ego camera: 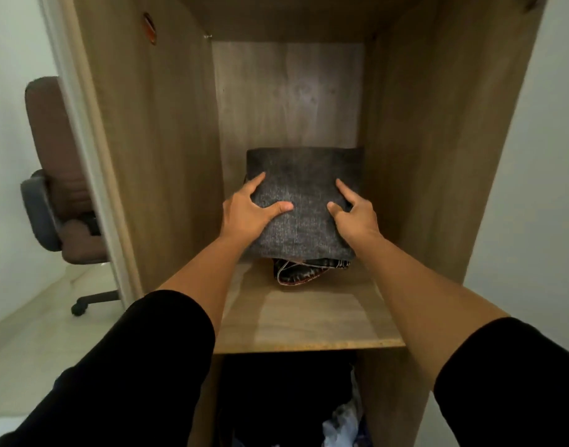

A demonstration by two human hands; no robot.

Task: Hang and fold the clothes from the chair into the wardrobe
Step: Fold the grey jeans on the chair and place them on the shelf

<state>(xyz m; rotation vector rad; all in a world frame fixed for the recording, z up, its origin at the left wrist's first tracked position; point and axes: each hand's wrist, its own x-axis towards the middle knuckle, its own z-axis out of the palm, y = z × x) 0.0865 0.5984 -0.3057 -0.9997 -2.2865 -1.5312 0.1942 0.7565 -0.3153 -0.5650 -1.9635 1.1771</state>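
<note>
Left hand (pixel 247 208) lies flat, fingers spread, on the left side of the folded jeans (pixel 304 201). Right hand (pixel 352 209) rests on the right side, fingers loosely extended; neither grips. Jeans sit atop a dark folded garment (pixel 304 271) on the wardrobe shelf (pixel 309 324). Chair (pixel 57 175) stands well left, outside the wardrobe.

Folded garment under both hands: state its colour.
Dark charcoal grey, speckled denim-like weave on the folded garment; head view.
</note>
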